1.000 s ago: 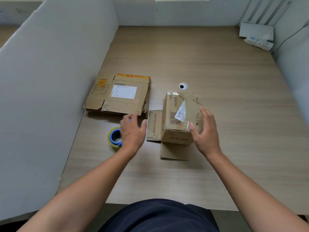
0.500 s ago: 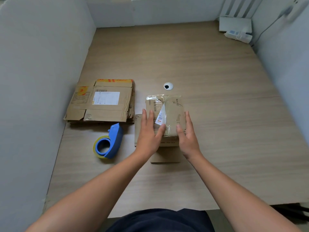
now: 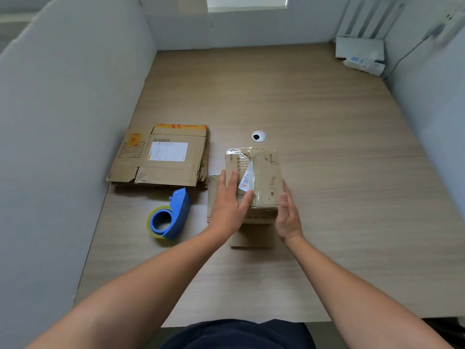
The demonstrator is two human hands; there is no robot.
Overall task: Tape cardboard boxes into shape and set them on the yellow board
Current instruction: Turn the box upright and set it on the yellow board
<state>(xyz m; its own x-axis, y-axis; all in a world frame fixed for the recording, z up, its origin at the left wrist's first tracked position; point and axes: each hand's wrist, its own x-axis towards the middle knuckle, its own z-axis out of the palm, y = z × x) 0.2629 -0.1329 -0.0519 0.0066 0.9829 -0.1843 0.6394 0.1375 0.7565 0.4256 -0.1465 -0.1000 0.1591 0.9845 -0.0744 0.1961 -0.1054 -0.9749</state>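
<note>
Cardboard box point(image 3: 261, 172) between both hands, left hand point(image 3: 227, 205) flat on top

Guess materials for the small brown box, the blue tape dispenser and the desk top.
Small brown box: cardboard, matte, with folded flaps; glossy clear tape wrinkles over its top. Blue tape dispenser: likely moulded plastic, smooth with a slight sheen; its roll looks yellowish. Desk top: wood-grain pattern, matte; probably laminate, solid wood not ruled out.
</note>
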